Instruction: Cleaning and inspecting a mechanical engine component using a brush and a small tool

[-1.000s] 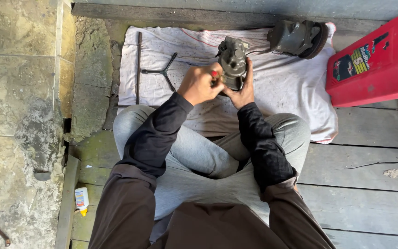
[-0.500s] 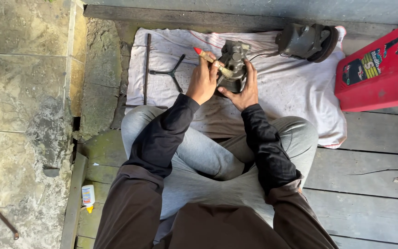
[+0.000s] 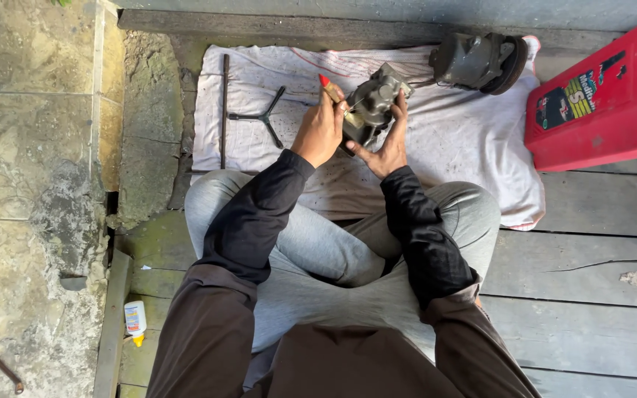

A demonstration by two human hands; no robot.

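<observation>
grimy grey metal engine part (image 3: 374, 107) held above a white cloth (image 3: 466, 140).
right hand (image 3: 386, 147) fingers wrapped under the lumpy, oil-darkened casting; left hand (image 3: 321, 133) fingers closed on a red-tipped screwdriver (image 3: 331, 90) touching it.

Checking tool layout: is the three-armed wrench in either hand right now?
No. The three-armed wrench lies on the white cloth, apart from the left hand, which grips a red-tipped tool.
</observation>
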